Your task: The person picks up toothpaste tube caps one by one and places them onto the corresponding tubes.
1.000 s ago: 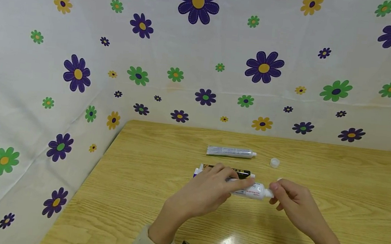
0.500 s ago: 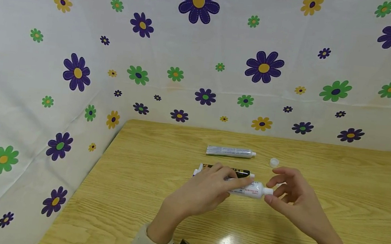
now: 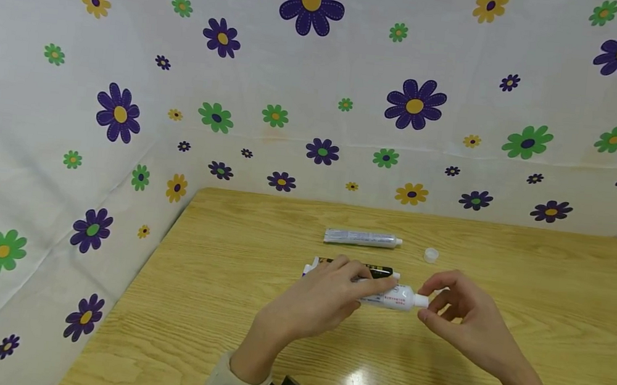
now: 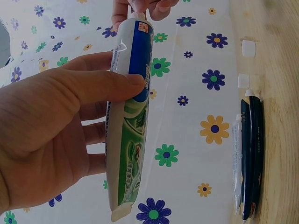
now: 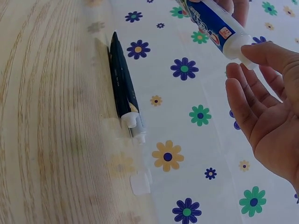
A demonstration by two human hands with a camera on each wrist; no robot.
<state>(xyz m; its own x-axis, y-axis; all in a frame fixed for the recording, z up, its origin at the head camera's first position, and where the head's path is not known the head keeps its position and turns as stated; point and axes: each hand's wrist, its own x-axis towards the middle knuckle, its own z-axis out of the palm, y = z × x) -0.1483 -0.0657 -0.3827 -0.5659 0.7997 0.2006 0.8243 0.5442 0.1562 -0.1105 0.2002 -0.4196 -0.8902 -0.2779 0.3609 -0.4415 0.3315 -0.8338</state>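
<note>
My left hand point(image 3: 312, 298) grips a white, blue and green toothpaste tube point(image 4: 128, 112) around its body, above the table. The tube lies crosswise in the head view, its capped end to the right. At that end, the thumb and fingers of my right hand point(image 3: 466, 319) are bent around the white cap point(image 5: 247, 60); the thumb touches it in the right wrist view. Behind my left hand lies a black toothpaste tube point(image 3: 384, 271), partly hidden. Farther back is a silvery-white tube point(image 3: 362, 239). A loose white cap point(image 3: 431, 255) sits to its right.
A second loose cap point(image 4: 244, 80) shows on the wooden table point(image 3: 237, 241) in the left wrist view; my right hand hides it from the head view. A flower-print cloth point(image 3: 296, 92) stands behind the table and along its left side.
My right hand's fingers have loosened from a tight pinch at the cap and spread around it again, turned differently. My left hand and the tube stay almost where they were.
</note>
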